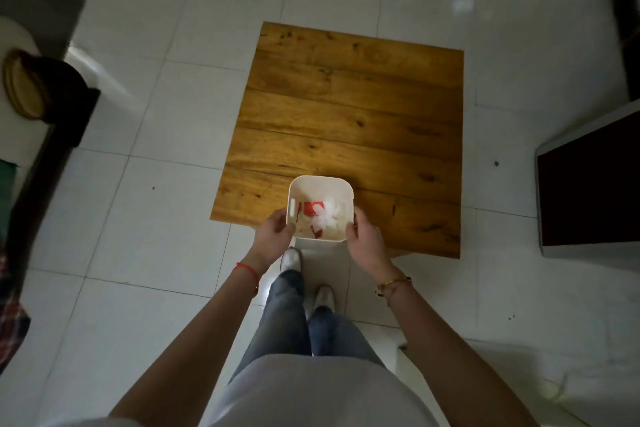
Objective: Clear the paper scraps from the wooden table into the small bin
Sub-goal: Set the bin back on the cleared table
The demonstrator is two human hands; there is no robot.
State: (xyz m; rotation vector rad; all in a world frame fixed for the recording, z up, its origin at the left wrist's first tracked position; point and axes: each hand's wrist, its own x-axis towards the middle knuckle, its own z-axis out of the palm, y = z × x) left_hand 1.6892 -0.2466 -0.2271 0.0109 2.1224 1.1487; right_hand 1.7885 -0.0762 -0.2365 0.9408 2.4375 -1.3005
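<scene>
Paper scraps point(320, 218) lie inside the small bin point(320, 184), apparently gripped between left hand point(275, 236) and right hand point(365, 241).

1. One wooden table point(349, 121), at the centre of the frame.
2. One small white bin point(320, 184), at the table's near edge, lower centre.
3. Paper scraps point(322, 218) inside the bin: several red and white pieces, overlapping, so no exact count is possible.
4. Two hands: left hand point(275, 236) and right hand point(367, 239), one on each side of the bin.
5. Two shoes point(291, 258), below the bin.
</scene>
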